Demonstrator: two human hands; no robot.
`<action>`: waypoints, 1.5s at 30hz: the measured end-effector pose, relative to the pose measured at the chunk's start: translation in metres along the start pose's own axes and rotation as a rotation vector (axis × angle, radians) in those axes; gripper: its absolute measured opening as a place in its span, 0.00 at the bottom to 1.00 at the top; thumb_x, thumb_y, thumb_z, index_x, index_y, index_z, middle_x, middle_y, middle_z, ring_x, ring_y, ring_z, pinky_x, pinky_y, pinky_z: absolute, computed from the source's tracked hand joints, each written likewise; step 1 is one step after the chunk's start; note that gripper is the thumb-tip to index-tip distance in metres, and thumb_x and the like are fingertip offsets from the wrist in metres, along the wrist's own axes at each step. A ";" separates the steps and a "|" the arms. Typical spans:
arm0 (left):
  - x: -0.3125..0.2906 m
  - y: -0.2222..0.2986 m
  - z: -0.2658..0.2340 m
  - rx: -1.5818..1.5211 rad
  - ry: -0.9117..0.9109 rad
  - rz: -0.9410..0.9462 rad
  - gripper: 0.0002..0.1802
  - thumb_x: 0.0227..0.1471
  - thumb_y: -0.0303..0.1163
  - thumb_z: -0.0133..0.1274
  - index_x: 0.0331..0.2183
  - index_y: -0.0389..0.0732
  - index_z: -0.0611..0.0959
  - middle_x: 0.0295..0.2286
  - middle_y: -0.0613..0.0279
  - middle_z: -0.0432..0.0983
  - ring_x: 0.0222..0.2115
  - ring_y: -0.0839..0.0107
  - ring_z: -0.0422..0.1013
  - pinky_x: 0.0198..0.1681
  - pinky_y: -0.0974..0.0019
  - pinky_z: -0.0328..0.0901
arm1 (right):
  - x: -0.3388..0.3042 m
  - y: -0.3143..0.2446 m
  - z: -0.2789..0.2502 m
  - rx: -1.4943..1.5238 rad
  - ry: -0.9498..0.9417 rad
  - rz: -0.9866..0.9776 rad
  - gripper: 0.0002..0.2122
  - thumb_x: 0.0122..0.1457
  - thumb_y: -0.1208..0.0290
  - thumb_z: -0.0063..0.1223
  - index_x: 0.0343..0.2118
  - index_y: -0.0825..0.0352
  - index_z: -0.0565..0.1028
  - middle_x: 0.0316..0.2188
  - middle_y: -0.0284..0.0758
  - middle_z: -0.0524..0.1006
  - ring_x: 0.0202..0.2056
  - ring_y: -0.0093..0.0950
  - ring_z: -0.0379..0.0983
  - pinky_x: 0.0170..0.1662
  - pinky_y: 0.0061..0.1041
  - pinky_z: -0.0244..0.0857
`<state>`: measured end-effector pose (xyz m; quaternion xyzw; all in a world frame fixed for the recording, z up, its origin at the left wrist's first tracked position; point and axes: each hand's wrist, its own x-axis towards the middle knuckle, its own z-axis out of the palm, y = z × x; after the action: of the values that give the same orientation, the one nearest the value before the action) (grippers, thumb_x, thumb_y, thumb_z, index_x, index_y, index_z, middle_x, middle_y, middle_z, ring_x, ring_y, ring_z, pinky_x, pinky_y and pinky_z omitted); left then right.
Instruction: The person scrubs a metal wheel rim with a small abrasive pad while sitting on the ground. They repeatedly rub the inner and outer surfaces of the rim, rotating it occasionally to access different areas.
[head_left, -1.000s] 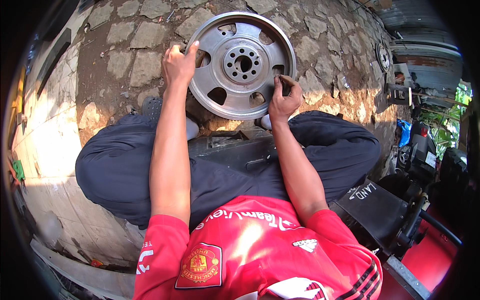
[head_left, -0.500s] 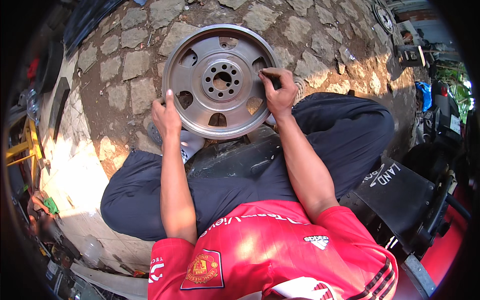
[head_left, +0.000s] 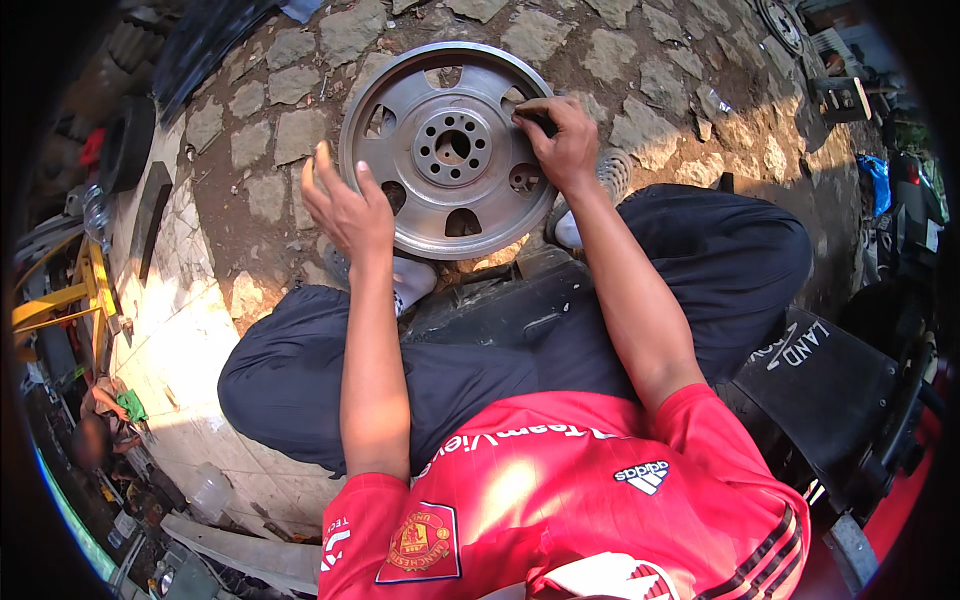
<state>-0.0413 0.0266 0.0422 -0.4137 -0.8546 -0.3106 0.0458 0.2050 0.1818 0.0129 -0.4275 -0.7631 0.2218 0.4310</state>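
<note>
A round grey metal flywheel (head_left: 500, 145) is propped in front of my feet, its flat face up toward me. Bolt holes ring its open centre, and several larger windows lie farther out. My left hand (head_left: 350, 215) is raised by the flywheel's left rim with fingers spread, holding nothing. At the upper right of the rim, my right hand (head_left: 568, 145) pinches a small dark piece (head_left: 543, 122) against or just over the metal. The fingers hide most of that piece, so its kind is unclear.
Uneven stone paving (head_left: 640, 135) lies beyond the flywheel. A black box-like part (head_left: 500, 310) sits between my crossed legs. Left are a yellow metal frame (head_left: 95, 285), a long dark bar (head_left: 150, 215) and a tyre (head_left: 128, 143). A black mudflap (head_left: 815, 375) is at right.
My left hand has come off the flywheel's left rim and its fingers have spread. The right hand, still pinching the dark piece, has moved a little farther up the right side.
</note>
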 end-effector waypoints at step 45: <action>0.023 0.005 0.073 0.350 -0.071 0.361 0.30 0.70 0.55 0.46 0.69 0.61 0.74 0.74 0.47 0.52 0.75 0.46 0.45 0.75 0.37 0.39 | -0.032 -0.045 0.011 -0.200 -0.257 -0.044 0.05 0.54 0.79 0.68 0.33 0.65 0.84 0.33 0.40 0.86 0.38 0.42 0.84 0.43 0.37 0.78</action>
<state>-0.0400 0.0859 -0.0065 -0.5559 -0.8088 -0.1301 0.1411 0.1838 0.1313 0.0239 -0.4197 -0.8393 0.1881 0.2899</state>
